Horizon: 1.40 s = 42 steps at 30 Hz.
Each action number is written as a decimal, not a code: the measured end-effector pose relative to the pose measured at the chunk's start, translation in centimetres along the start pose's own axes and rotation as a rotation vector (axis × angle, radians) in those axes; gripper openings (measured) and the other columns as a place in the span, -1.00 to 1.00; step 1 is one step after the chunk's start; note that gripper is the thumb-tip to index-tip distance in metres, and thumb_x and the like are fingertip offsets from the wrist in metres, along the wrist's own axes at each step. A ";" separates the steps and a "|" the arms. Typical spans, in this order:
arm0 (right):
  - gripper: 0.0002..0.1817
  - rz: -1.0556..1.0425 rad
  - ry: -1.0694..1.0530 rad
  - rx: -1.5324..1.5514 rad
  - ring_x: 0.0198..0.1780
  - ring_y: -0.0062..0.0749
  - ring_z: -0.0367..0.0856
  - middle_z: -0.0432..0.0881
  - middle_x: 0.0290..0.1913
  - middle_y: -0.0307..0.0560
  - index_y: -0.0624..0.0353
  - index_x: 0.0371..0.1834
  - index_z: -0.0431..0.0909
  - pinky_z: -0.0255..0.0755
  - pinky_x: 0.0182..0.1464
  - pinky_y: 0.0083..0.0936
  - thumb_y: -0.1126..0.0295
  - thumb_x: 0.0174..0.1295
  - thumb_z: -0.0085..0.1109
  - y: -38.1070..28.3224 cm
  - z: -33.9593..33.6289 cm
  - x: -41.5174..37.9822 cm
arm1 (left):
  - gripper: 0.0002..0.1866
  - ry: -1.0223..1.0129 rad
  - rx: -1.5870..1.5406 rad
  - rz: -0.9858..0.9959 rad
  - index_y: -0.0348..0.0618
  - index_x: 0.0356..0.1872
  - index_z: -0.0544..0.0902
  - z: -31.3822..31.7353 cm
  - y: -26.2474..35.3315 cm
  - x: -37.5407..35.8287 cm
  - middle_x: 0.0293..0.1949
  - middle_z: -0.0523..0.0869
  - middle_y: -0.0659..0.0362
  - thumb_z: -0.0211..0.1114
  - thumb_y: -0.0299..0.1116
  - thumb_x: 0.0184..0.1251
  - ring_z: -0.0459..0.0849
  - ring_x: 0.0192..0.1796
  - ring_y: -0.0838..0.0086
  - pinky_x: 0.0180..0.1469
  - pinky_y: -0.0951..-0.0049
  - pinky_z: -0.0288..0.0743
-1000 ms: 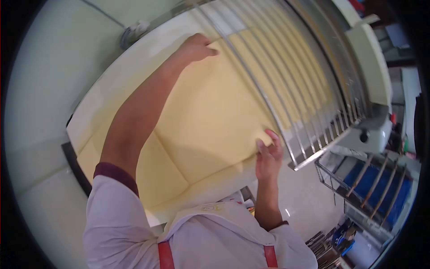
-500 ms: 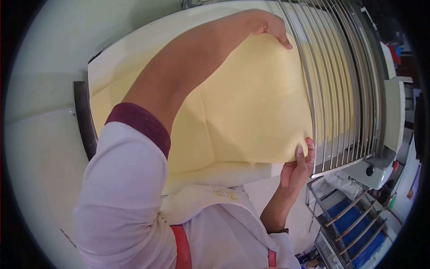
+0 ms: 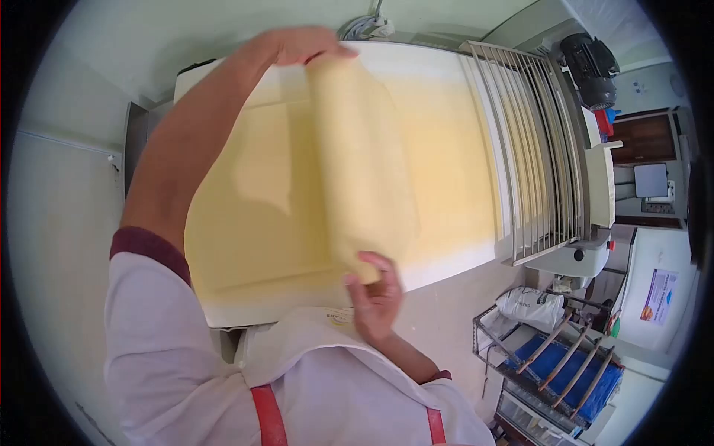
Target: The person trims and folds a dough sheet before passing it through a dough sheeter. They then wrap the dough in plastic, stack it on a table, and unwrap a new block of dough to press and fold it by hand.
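Observation:
A broad, pale yellow dough sheet [image 3: 253,171] lies on a white belt [image 3: 439,267]. Its right part is lifted and folded back toward the left, and this raised flap [image 3: 364,156] is blurred by motion. At the far edge, my left hand [image 3: 316,46] grips a corner of the flap, with its fingers partly hidden behind the dough. My right hand [image 3: 378,297] pinches the near corner between thumb and fingers. Both forearms are bare below maroon cuffs.
Right of the dough, a metal bar guard [image 3: 532,149] covers the machine's rollers. A dark motor [image 3: 591,70] sits at the back right. Lower right stands a rack with wooden rods [image 3: 573,368] and a white bag [image 3: 529,306]. A coiled cable [image 3: 361,28] lies behind the belt.
Both hands have carried the dough's right edge leftward, away from the bar guard, and the sheet now folds over itself. A yellow-dusted stretch of belt shows where it lay.

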State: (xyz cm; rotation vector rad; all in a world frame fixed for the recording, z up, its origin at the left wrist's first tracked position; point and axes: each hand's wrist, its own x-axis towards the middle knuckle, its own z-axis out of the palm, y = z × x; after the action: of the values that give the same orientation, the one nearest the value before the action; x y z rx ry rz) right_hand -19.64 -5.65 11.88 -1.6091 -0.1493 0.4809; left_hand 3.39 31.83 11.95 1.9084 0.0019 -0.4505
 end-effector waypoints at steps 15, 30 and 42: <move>-0.79 0.002 0.154 -0.194 0.03 -0.40 0.56 0.57 0.03 -0.06 0.22 -0.01 0.52 0.49 0.04 -0.45 0.64 0.32 0.04 4.7 5.4 -1.2 | -0.64 0.176 0.165 0.073 -0.21 -0.08 0.64 2.6 -4.0 -8.6 -0.24 0.67 0.18 0.27 -0.13 0.31 0.60 -0.14 0.42 0.00 0.41 0.44; -0.63 -1.039 -0.569 -0.927 0.16 0.07 0.52 0.60 0.08 0.14 0.24 0.14 0.48 0.41 0.19 -0.17 0.41 0.27 0.15 1.6 23.3 20.2 | -0.50 1.051 -1.047 -0.025 -0.25 0.38 0.30 15.6 -15.8 -28.6 0.19 0.55 0.09 0.09 -0.55 0.44 0.56 0.17 0.45 0.23 0.44 0.42; -0.60 -0.925 -0.909 -1.101 -0.39 0.04 0.64 0.63 -0.50 0.09 0.22 -0.32 0.52 0.49 -0.33 -0.15 0.04 0.38 0.05 0.9 32.6 23.9 | -0.34 1.102 -1.064 0.047 -0.19 0.51 0.09 16.5 -14.9 -28.6 0.39 0.38 0.07 0.07 -0.62 0.43 0.36 0.36 0.48 0.36 0.53 0.18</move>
State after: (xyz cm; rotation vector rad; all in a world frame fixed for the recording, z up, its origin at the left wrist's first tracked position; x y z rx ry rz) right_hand -11.08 33.24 5.08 -1.9537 -2.0245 0.3524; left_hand -31.37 28.65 2.29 0.8806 0.7589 0.5974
